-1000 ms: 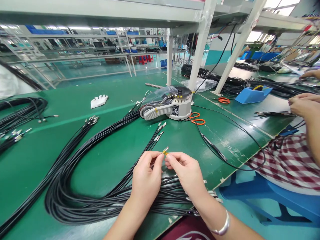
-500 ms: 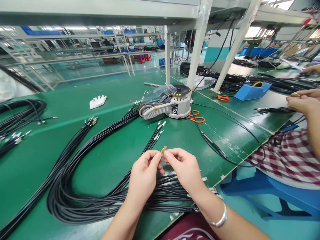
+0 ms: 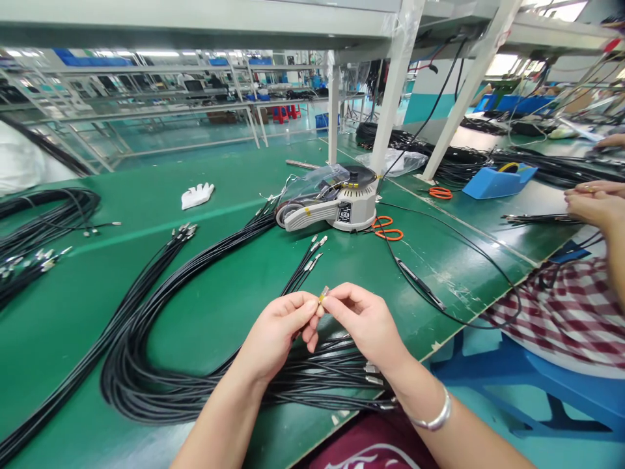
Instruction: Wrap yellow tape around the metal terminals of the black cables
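My left hand (image 3: pixel 278 332) and my right hand (image 3: pixel 366 322) meet above the green table (image 3: pixel 219 286), both pinching the metal end of a thin black cable (image 3: pixel 323 295) that carries a bit of yellow tape. Its fingertips press together around the connector. Under my hands lies a big looped bundle of black cables (image 3: pixel 195 384). A few more cable ends (image 3: pixel 312 251) with metal tips lie just beyond my fingers.
A grey tape dispenser (image 3: pixel 336 202) stands mid-table with orange scissors (image 3: pixel 385 229) beside it. A white glove (image 3: pixel 196 195) lies further left. More cable bundles (image 3: pixel 43 228) are at the far left. A person in a checked shirt (image 3: pixel 561 312) works at the right, near a blue dispenser (image 3: pixel 498 181).
My hands stay pinched on the cable end and have shifted slightly; the left wrist has turned, and the view has moved a little.
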Available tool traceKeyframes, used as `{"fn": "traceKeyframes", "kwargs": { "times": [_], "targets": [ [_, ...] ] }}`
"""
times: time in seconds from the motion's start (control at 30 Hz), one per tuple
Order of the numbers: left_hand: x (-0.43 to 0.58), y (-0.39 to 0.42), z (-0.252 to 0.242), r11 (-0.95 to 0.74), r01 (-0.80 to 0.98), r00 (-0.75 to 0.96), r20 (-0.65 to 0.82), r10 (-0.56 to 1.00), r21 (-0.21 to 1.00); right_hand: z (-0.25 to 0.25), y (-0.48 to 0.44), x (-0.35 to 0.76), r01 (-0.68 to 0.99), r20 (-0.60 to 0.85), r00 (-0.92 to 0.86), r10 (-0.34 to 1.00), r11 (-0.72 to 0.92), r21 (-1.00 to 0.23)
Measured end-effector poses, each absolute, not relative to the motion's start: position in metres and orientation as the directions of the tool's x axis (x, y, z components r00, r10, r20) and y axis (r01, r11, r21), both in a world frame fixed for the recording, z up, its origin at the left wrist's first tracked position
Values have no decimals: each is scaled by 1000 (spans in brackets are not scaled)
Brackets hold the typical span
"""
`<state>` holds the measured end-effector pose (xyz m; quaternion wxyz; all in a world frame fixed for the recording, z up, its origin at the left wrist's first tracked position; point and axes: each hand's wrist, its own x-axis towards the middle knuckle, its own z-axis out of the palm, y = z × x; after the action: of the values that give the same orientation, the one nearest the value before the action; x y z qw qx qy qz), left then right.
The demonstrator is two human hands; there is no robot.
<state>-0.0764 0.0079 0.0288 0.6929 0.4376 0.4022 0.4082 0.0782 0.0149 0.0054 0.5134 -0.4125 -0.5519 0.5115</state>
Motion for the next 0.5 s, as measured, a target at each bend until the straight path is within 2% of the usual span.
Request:
{"fn": "traceKeyframes", "kwargs": {
  "times": [0.1,0.23,0.3,0.4,0.5],
  "targets": [
    [-81,8,30,381,-242,500,-222,837,892,6,18,87,-111,219,-228,949,198,-974],
    [-85,8,26,488,-257,650,-224,726,834,11,21,94,-129,456,-393,799,443,-887],
    [-86,7,24,535,-271,699,-218,681,800,13,21,93,-139,537,-415,735,532,-835],
    [-87,9,23,559,-298,714,-208,669,774,13,20,90,-114,579,-388,717,586,-802],
    [-84,10,27,471,-254,616,-234,752,844,10,23,96,-50,539,-368,758,563,-825]
  ]
}}
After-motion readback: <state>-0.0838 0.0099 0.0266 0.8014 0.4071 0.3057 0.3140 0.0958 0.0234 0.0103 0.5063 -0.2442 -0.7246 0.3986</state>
